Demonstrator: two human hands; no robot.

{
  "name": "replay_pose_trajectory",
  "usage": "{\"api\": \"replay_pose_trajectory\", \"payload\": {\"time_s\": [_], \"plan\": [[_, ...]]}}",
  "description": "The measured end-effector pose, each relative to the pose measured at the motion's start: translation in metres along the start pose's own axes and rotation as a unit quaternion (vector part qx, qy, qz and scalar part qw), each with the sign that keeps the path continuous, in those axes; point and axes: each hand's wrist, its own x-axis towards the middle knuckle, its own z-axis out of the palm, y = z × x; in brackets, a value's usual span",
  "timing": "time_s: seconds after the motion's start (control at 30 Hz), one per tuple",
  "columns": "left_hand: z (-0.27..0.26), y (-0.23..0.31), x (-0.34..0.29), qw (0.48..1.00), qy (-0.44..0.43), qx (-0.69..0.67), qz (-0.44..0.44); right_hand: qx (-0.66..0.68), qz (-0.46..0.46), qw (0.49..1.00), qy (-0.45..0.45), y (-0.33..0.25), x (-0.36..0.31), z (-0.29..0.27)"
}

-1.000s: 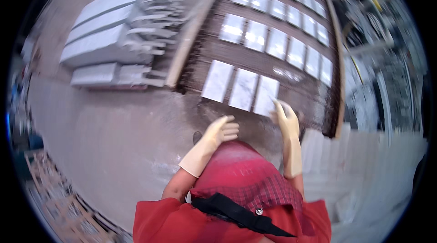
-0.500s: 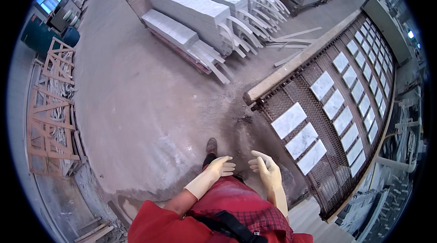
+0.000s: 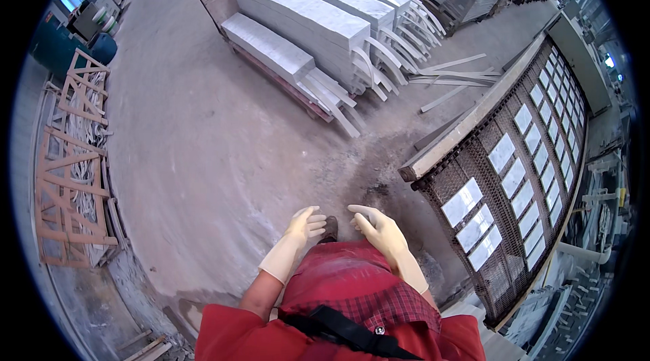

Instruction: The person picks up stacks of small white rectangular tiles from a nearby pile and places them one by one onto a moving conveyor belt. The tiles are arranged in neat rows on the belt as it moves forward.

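Note:
Both my hands wear long cream rubber gloves and hang in front of my red apron [image 3: 338, 269], apart from each other. My left hand [image 3: 305, 224] is empty, its fingers loosely spread and pointing right. Also empty, my right hand [image 3: 372, 224] holds its index finger out to the left, with the thumb apart. One boot [image 3: 330, 228] shows on the floor between them. To the right of my right hand lies the mesh conveyor belt [image 3: 474, 236], carrying rows of white marble tiles [image 3: 475, 228]. Neither hand touches a tile or the belt.
Stacks of long white stone slabs [image 3: 305, 6] stand on a pallet ahead, with curved strips sticking out. Loose strips [image 3: 453, 79] lie on the floor beside the conveyor's wooden edge rail [image 3: 474, 114]. Wooden frames [image 3: 68, 192] line the left side, near a dark green drum [image 3: 57, 43].
My hands have risen a little and moved left in view, still empty. The conveyor and slab stacks have shifted right and partly down in the picture. The foot in view has changed position.

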Motion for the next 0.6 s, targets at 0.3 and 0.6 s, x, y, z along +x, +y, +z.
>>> {"api": "replay_pose_trajectory", "payload": {"time_s": [0.3,0.6], "plan": [[-0.038,0.032,0.044,0.996,0.048,-0.068,-0.033,-0.120,0.030,0.989,-0.087,-0.041,0.085,0.011],[0.017,0.157,0.160,0.987,0.106,0.114,-0.024,-0.053,0.036,0.994,-0.083,-0.057,0.241,-0.029]]}}
